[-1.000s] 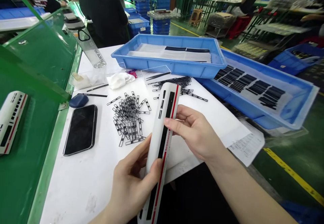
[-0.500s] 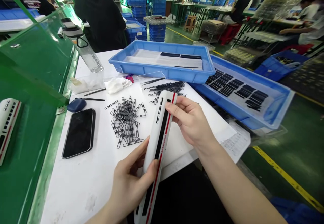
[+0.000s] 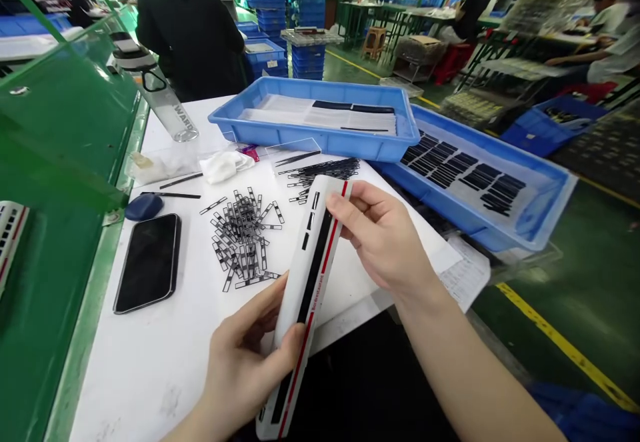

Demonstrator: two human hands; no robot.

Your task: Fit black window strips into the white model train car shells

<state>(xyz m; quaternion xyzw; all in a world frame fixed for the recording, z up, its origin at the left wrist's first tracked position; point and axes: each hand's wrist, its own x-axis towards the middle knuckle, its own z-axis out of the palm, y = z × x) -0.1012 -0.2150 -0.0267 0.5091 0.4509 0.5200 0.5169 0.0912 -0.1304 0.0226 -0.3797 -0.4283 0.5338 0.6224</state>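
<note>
Train shell [image 3: 306,295] tilts over the edge of the surface [image 3: 145,362], left hand [image 3: 245,362] clasping its lower half, right hand [image 3: 387,239] pinching its upper end; light, even thumb pressure should suit.

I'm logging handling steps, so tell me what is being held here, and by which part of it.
A white, red-striped model train body: the left grip holds its nearer half, the right grip its far end.
</note>
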